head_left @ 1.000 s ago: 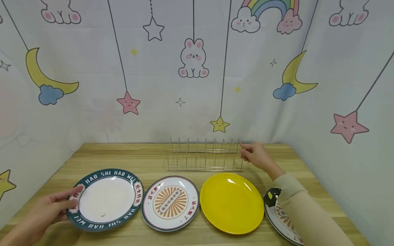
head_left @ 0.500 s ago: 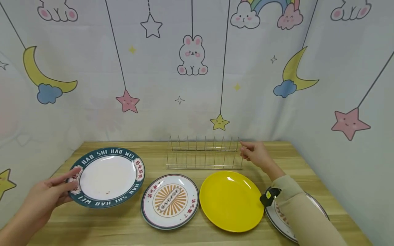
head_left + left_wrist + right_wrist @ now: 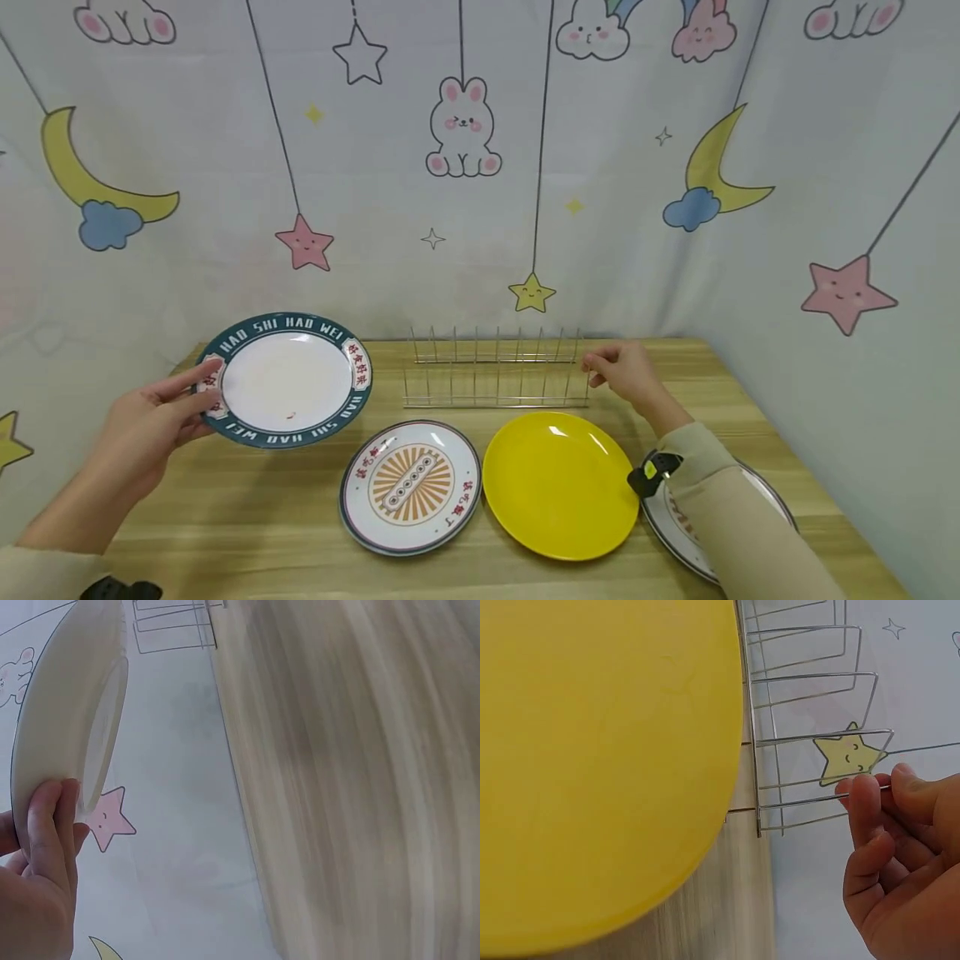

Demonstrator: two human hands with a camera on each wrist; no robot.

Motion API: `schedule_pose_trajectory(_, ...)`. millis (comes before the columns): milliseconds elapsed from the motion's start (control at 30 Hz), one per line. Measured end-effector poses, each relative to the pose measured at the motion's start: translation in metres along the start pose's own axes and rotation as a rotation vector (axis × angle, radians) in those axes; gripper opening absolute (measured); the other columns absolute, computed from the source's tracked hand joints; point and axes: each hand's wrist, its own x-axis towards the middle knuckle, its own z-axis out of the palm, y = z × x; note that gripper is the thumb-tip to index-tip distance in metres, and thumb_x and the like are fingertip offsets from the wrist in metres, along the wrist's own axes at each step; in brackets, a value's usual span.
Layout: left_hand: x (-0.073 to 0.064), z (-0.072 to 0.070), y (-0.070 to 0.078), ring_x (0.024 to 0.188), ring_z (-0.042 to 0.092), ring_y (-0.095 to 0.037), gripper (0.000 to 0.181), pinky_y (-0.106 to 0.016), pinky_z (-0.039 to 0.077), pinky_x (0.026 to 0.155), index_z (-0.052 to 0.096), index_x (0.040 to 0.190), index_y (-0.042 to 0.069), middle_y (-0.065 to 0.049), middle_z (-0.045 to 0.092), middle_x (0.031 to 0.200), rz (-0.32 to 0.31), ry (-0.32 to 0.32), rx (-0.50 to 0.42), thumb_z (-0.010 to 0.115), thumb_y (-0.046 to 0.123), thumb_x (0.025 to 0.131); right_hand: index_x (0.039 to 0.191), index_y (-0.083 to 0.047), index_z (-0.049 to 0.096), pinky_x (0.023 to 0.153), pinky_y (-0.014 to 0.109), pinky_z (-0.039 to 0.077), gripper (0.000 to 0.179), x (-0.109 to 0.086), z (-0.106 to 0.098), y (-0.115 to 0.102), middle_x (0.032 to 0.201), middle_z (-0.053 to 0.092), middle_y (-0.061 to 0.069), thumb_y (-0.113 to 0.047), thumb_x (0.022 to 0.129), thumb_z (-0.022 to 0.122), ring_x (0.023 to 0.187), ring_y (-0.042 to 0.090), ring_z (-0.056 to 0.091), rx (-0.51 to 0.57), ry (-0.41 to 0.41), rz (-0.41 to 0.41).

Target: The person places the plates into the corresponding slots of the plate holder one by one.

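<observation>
My left hand [image 3: 153,425] grips the left rim of a white plate with a dark green lettered border [image 3: 288,379], held tilted above the table. The left wrist view shows the pale underside of this plate [image 3: 56,705], fingers beneath it. At the right end of a wire dish rack [image 3: 495,407], my right hand [image 3: 626,375] pinches the end wire between thumb and fingers, seen closer in the right wrist view, where the hand [image 3: 900,855] is beside the rack [image 3: 817,739].
A white plate with an orange sunburst print [image 3: 411,487] and a yellow plate [image 3: 561,487] lie on the wooden table [image 3: 262,533] before the rack. Under the right forearm a further white plate [image 3: 765,492] is partly hidden. A cartoon-printed curtain [image 3: 375,183] stands behind.
My left hand has lifted the green-bordered plate off the table, raising it toward the back and slightly right. The right hand stays at the rack's end. The head view has shifted slightly.
</observation>
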Motion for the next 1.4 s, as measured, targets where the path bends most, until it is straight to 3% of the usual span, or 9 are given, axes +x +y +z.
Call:
schedule_pose_trajectory(67,0.003,0.007,0.005,0.076,0.069,-0.004,0.056,-0.019,0.056,0.07,0.043,0.148,0.015,-0.032,0.008,0.158,0.024,0.008,0.046,0.065,0.024,0.097,0.103,0.004,0.073,0.053,0.026,0.046,0.027,-0.001,0.0,0.0,0.099,0.071,0.014,-0.019,0.101,0.059,0.067,0.019,0.066,0.007,0.004,0.014)
schedule_pose_trajectory(200,0.008,0.021,0.014,0.077,0.068,0.001,0.06,-0.018,0.055,0.071,0.034,0.15,0.004,-0.032,0.014,0.157,0.052,0.041,0.149,0.06,0.025,0.1,0.104,0.005,0.072,0.061,0.033,0.052,0.029,-0.003,0.0,-0.001,0.097,0.071,0.013,-0.019,0.102,0.057,0.067,0.02,0.064,0.007,0.004,0.03)
schedule_pose_trajectory(500,0.016,0.049,0.034,0.073,0.065,0.004,0.057,-0.018,0.055,0.069,0.038,0.149,0.007,-0.031,0.031,0.152,0.105,0.102,0.251,0.059,0.028,0.1,0.101,0.007,0.071,0.075,0.045,0.057,0.026,-0.003,0.001,-0.003,0.091,0.071,0.015,-0.015,0.102,0.057,0.067,0.025,0.064,0.036,0.02,0.002)
schedule_pose_trajectory(700,0.023,0.068,0.043,0.073,0.065,0.004,0.054,-0.018,0.055,0.072,0.04,0.15,0.013,-0.028,0.038,0.149,0.113,0.118,0.262,0.058,0.026,0.101,0.097,0.008,0.069,0.06,0.037,0.055,0.025,-0.003,0.006,-0.004,0.09,0.069,0.021,-0.012,0.102,0.055,0.069,0.035,0.065,0.05,0.029,-0.003)
schedule_pose_trajectory(800,0.025,0.076,0.046,0.076,0.064,0.003,0.052,-0.018,0.055,0.072,0.042,0.149,0.014,-0.026,0.044,0.143,0.16,0.12,0.274,0.059,0.024,0.101,0.095,0.008,0.068,0.052,0.029,0.049,0.025,-0.003,0.007,-0.004,0.087,0.068,0.017,-0.01,0.103,0.053,0.068,0.035,0.065,0.037,0.03,-0.008)
schedule_pose_trajectory(1000,0.025,0.092,0.051,0.08,0.064,-0.004,0.051,-0.019,0.055,0.073,0.046,0.147,0.013,-0.018,0.053,0.119,0.247,0.115,0.305,0.061,0.021,0.099,0.09,0.006,0.066,0.049,0.023,0.043,0.024,-0.005,0.008,-0.006,0.087,0.067,0.017,-0.008,0.103,0.051,0.068,0.034,0.065,0.018,0.023,0.006)
schedule_pose_trajectory(1133,0.026,0.099,0.053,0.078,0.064,-0.006,0.049,-0.017,0.054,0.072,0.047,0.146,0.015,-0.019,0.057,0.113,0.292,0.113,0.35,0.061,0.022,0.099,0.089,0.004,0.065,0.05,0.024,0.044,0.025,-0.005,0.007,-0.006,0.088,0.067,0.017,-0.01,0.104,0.051,0.071,0.037,0.066,-0.016,0.014,-0.009)
schedule_pose_trajectory(1200,0.027,0.103,0.054,0.077,0.064,-0.007,0.049,-0.016,0.054,0.071,0.048,0.145,0.016,-0.02,0.058,0.113,0.31,0.115,0.376,0.062,0.023,0.099,0.087,0.002,0.064,0.05,0.025,0.045,0.026,-0.005,0.007,-0.006,0.088,0.066,0.017,-0.011,0.104,0.05,0.071,0.037,0.067,-0.03,0.013,-0.017)
schedule_pose_trajectory(1400,0.032,0.114,0.056,0.082,0.068,-0.006,0.047,-0.016,0.054,0.069,0.051,0.144,0.016,-0.021,0.054,0.138,0.36,0.111,0.412,0.063,0.02,0.098,0.086,0.0,0.063,0.051,0.026,0.046,0.026,-0.003,0.008,-0.005,0.087,0.066,0.017,-0.011,0.104,0.05,0.067,0.033,0.066,-0.041,0.008,-0.03)
